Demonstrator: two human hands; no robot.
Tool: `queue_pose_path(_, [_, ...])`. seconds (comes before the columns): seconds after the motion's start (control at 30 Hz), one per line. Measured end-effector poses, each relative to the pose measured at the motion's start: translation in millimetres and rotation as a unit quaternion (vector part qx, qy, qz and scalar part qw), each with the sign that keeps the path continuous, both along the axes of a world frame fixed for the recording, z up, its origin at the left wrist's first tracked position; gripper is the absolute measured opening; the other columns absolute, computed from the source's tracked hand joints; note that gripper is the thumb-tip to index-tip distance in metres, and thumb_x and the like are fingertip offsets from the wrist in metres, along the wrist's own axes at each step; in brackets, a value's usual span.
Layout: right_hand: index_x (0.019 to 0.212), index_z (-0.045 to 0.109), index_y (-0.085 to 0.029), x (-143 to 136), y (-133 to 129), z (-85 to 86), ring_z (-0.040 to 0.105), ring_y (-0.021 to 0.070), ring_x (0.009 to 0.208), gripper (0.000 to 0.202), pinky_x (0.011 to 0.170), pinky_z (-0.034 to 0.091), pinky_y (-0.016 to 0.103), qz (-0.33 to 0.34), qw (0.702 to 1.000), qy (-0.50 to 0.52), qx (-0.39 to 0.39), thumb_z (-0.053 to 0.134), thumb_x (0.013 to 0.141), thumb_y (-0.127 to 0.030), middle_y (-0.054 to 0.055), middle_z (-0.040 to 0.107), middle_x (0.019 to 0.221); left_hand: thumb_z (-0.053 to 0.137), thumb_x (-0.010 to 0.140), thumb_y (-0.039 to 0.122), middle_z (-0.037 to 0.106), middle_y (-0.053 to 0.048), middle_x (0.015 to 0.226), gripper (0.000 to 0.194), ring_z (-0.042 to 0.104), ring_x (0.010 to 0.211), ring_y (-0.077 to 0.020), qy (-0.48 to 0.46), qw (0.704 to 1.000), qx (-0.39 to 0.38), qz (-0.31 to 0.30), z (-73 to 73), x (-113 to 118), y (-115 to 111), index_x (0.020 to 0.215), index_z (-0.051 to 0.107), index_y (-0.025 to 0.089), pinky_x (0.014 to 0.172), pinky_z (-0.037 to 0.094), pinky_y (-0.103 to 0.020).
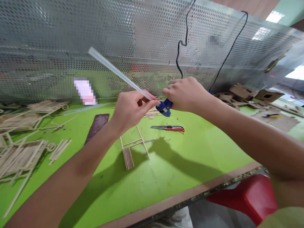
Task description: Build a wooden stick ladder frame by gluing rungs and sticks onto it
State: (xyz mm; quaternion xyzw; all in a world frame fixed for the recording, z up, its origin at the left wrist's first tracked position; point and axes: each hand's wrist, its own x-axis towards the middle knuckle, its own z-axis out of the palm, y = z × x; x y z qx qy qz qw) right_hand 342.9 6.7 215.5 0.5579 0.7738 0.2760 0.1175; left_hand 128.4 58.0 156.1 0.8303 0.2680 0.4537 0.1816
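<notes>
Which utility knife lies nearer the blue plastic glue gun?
The red-silver utility knife, on the green tabletop just below the blue plastic glue gun in the picture; the yellow-black utility knife lies far right, on brown cardboard.

Free passage: bare green worktop [209,148], left open between the red-and-grey metal utility knife [167,128] and the brown front edge [171,197]. Low obstacle, centre: frame of thin pale wooden sticks [129,159], near the knife. Left side: obstructed by slatted pale wooden assemblies [21,158]. Air, upper left: crossed by a long translucent rod [121,73], held in the left hand [129,107]. Rear: closed off by perforated silvery metal panel [106,38]. Far right: blocked by brown cardboard pieces [244,93].
</notes>
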Motion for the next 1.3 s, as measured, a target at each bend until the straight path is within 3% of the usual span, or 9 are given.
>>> queue_pose_path(0.2, [0.108, 0.08, -0.023, 14, 6, -1.1, 0.063, 0.0237, 0.075, 0.024, 0.068, 0.028, 0.035, 0.029, 0.999, 0.022, -0.023, 0.066, 0.089, -0.031, 0.009, 0.079, 0.091, 0.085, 0.092, 0.042, 0.06, 0.004, 0.057, 0.025, 0.051, 0.057, -0.015, 0.01, 0.998, -0.054, -0.02, 13.0, 17, 11, 0.078, 0.079, 0.022, 0.057, 0.038, -0.032])
queue_pose_path(0.4, [0.101, 0.077, -0.025, 27, 12, 1.0, 0.063, 0.0222, 0.079, 0.024, 0.065, 0.029, 0.033, 0.066, 0.992, 0.088, -0.06, 0.074, 0.078, -0.031, 0.006, 0.078, 0.097, 0.081, 0.096, 0.041, 0.066, 0.001, 0.064, 0.031, 0.055, 0.059, -0.0138, -0.003, 0.985, -0.162, -0.056, 26.3, 32, 25, 0.074, 0.072, 0.021, 0.058, 0.042, -0.03])
queue_pose_path(0.53, [0.092, 0.073, -0.028, 31, 14, 0.3, 0.061, 0.0213, 0.074, 0.019, 0.064, 0.034, 0.034, 0.059, 0.985, 0.138, -0.082, 0.078, 0.074, -0.03, 0.001, 0.075, 0.087, 0.083, 0.096, 0.044, 0.065, 0.0, 0.063, 0.04, 0.056, 0.058, -0.0133, -0.006, 0.983, -0.182, -0.014, 25.6, 33, 34, 0.068, 0.066, 0.021, 0.058, 0.043, -0.029])
queue_pose_path(0.67, [0.088, 0.071, -0.028, 32, 16, 1.3, 0.058, 0.0207, 0.068, 0.014, 0.064, 0.035, 0.035, 0.051, 0.98, 0.158, -0.108, 0.078, 0.076, -0.031, -0.001, 0.072, 0.079, 0.086, 0.093, 0.051, 0.061, 0.0, 0.058, 0.046, 0.047, 0.049, -0.0108, 0.01, 0.98, -0.2, 0.02, 20.7, 35, 47, 0.065, 0.064, 0.021, 0.051, 0.038, -0.028])
queue_pose_path(0.8, [0.091, 0.073, -0.029, 32, 17, 2.9, 0.062, 0.0225, 0.075, 0.015, 0.065, 0.036, 0.035, 0.061, 0.981, 0.154, -0.098, 0.076, 0.078, -0.034, 0.001, 0.074, 0.085, 0.086, 0.09, 0.059, 0.058, 0.0, 0.057, 0.049, 0.045, 0.047, -0.0102, -0.002, 0.976, -0.217, -0.002, 15.9, 35, 52, 0.068, 0.065, 0.021, 0.048, 0.034, -0.027])
queue_pose_path(1.0, [0.095, 0.073, -0.026, 31, 16, 0.7, 0.062, 0.0214, 0.078, 0.019, 0.067, 0.035, 0.033, 0.073, 0.981, 0.148, -0.098, 0.075, 0.077, -0.035, 0.002, 0.074, 0.09, 0.086, 0.092, 0.054, 0.06, -0.001, 0.062, 0.042, 0.045, 0.052, -0.0117, -0.026, 0.965, -0.259, -0.021, 16.3, 36, 48, 0.072, 0.068, 0.022, 0.051, 0.033, -0.03])
queue_pose_path(1.13, [0.096, 0.073, -0.023, 29, 20, -9.1, 0.063, 0.023, 0.085, 0.02, 0.069, 0.032, 0.033, 0.094, 0.982, 0.154, -0.053, 0.072, 0.08, -0.035, 0.005, 0.075, 0.099, 0.085, 0.092, 0.06, 0.058, 0.001, 0.061, 0.042, 0.042, 0.052, -0.0121, -0.045, 0.973, -0.226, -0.019, 19.9, 39, 51, 0.075, 0.074, 0.023, 0.051, 0.032, -0.031])
queue_pose_path(1.3, [0.099, 0.072, -0.022, 30, 32, -27.7, 0.063, 0.0238, 0.084, 0.02, 0.07, 0.03, 0.033, 0.09, 0.976, 0.198, 0.017, 0.066, 0.083, -0.033, 0.006, 0.074, 0.094, 0.075, 0.1, 0.061, 0.052, 0.003, 0.056, 0.045, 0.044, 0.052, -0.0142, -0.012, 0.994, -0.109, 0.02, 31.9, 42, 54, 0.074, 0.076, 0.024, 0.056, 0.035, -0.033])
